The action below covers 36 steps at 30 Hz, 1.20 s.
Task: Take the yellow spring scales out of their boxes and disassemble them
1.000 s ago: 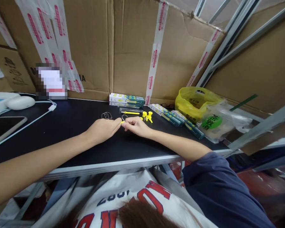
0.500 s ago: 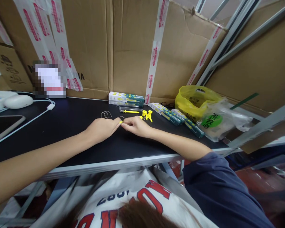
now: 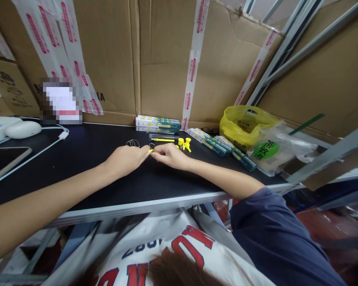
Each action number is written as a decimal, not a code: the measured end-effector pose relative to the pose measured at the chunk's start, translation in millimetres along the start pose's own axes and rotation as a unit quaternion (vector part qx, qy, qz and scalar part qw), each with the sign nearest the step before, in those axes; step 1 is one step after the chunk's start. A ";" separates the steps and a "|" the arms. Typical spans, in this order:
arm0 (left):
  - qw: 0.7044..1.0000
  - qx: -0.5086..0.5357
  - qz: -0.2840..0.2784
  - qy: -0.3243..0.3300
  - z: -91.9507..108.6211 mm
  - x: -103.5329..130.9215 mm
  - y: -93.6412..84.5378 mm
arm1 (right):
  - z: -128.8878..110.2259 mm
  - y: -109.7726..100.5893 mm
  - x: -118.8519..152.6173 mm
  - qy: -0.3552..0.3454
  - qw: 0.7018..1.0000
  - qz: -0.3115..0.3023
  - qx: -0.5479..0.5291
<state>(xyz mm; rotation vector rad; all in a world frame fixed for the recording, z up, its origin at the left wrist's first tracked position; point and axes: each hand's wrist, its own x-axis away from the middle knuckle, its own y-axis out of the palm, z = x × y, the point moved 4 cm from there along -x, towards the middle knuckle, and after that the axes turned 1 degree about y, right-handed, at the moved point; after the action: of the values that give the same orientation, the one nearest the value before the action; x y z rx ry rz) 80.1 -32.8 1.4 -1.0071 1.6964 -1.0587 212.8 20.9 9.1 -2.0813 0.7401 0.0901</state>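
From the head camera, you look down at a black tabletop (image 3: 167, 184) with a pale metal edge that runs between your hands and your body. Your left hand (image 3: 123, 161) and right hand (image 3: 173, 157) meet above it, fingers drawn in narrow, the tips of both pinching a small yellow piece (image 3: 150, 150). A thin dark metal hook (image 3: 152, 145) curves up at the same spot; whether it joins the piece, you cannot tell.

Just beyond your left hand lie bent wire pieces (image 3: 133, 143). Beyond your right hand are a clear tube and yellow stick (image 3: 164, 140), and a small cluster of yellow parts (image 3: 185, 144). Farther back, printed white-and-green boxes (image 3: 158, 125) lie by the wall, with more slim boxes (image 3: 210, 142) slanting away to the right of your right hand. Past those sit an open yellow plastic bag (image 3: 237, 126) and a clear bag with a green label (image 3: 276, 153).

Well to the left of your left hand are a rounded white device (image 3: 23, 129), a white cable (image 3: 62, 136) and a dark-screened phone (image 3: 6, 163), partly out of view.

Tall brown cardboard (image 3: 164, 59), striped with red-and-white tape (image 3: 192, 69), walls off the back; gray metal framing (image 3: 313, 47) slants upward on the right.
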 end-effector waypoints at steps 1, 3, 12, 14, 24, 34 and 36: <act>1.000 -0.004 0.000 0.000 -0.4 0.0 -0.6 | 0.0 -0.3 -0.4 0.000 1.000 -0.001 -0.004; 1.000 -0.008 0.000 -0.001 -1.3 0.1 -1.6 | 0.4 -0.4 -0.8 0.003 1.000 -0.004 -0.015; 1.000 0.012 -0.015 -0.009 0.0 -0.4 1.9 | 5.5 3.9 -3.1 0.013 0.999 0.002 -0.032; 1.000 0.010 -0.014 -0.011 2.1 -1.0 1.7 | 4.8 4.4 -2.9 0.013 0.999 0.004 -0.031; 0.986 -0.022 0.011 -0.164 -61.8 7.5 -17.0 | -11.4 0.9 16.9 -0.015 0.992 -0.006 0.128; 0.984 0.104 0.043 -0.137 -56.6 3.8 2.4 | 30.4 3.3 -15.2 0.060 0.997 -0.010 0.043; 0.980 0.137 0.054 -0.133 -58.7 4.9 1.6 | 37.0 6.9 -33.8 0.057 0.996 -0.025 0.064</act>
<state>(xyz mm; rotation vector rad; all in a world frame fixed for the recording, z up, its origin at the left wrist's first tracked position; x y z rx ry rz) 23.2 -23.5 13.9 -0.8282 1.3320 -1.0057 189.1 62.6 -6.8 -1.9929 0.7431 -0.1024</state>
